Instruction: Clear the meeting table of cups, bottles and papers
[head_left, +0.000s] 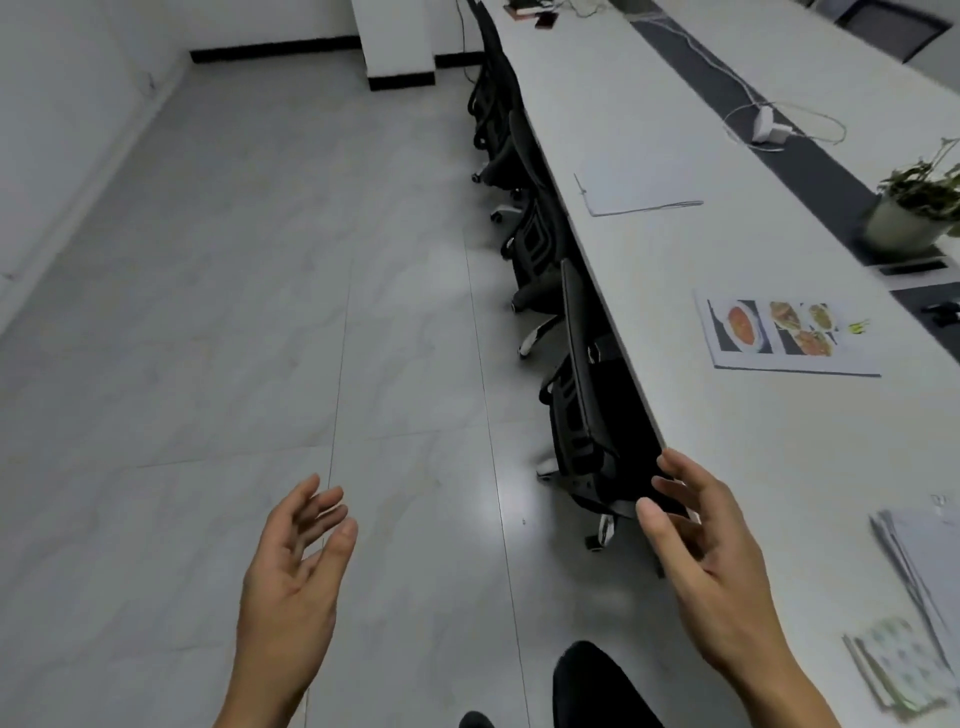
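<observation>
Both hands hover empty beside the long white surface (649, 171): the left hand (291, 577) over the floor (208, 312), the right hand (711, 571) at the surface's near edge, each with fingers (670, 491) spread wide and relaxed. Papers lie along the surface: a plain white stack (636, 195), a sheet with food photos (784, 335) (nearer the person), and two more piles (914, 566) at the right edge. Black chairs (582, 395) are tucked in beneath.

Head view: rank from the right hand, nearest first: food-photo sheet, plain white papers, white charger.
1. Food-photo sheet, just ahead of the right hand.
2. Plain white papers, farther along the near edge.
3. White charger, farthest, up the centre.
</observation>
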